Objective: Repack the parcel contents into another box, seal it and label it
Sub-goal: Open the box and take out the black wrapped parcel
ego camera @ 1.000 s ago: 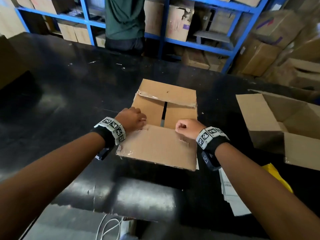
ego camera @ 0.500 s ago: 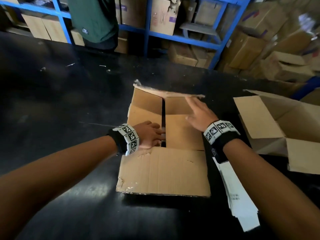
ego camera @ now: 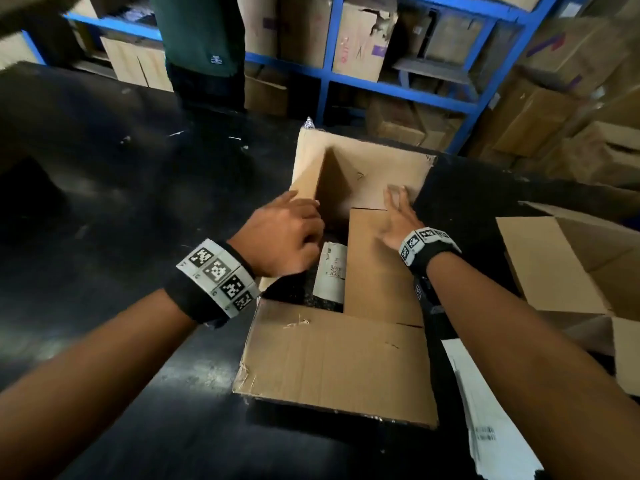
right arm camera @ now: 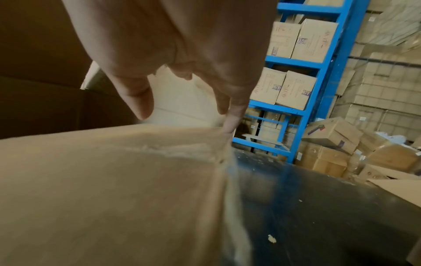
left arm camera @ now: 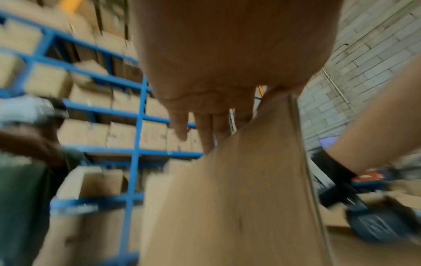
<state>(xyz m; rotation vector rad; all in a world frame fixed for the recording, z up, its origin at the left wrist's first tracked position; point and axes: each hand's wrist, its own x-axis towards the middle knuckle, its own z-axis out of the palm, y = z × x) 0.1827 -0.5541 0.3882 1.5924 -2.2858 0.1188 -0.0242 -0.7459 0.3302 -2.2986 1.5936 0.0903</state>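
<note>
A cardboard parcel box (ego camera: 332, 355) sits on the black tabletop (ego camera: 104, 188) toward its near edge, with its near flap folded out toward the person and its far flap (ego camera: 367, 168) standing up. The left hand (ego camera: 280, 237) is at the box's left inner flap (ego camera: 308, 178), which stands nearly upright; its fingers curl over that flap's edge and hold it. The right hand (ego camera: 398, 220) lies flat with straight fingers on the right inner flap (ego camera: 377, 268), fingertips (ego camera: 394, 195) reaching the base of the far flap, gripping nothing. Between the two inner flaps the box is open, and a white package (ego camera: 330, 271) with a printed code lies inside. To the right, near the tabletop's right edge, stands a second, open cardboard box (ego camera: 554, 271). White printed sheets (ego camera: 485, 410) lie on the tabletop just right of the parcel box. Beyond the far edge are blue shelving (ego camera: 363, 81) stacked with cartons and a person in a green top (ego camera: 201, 32).
</note>
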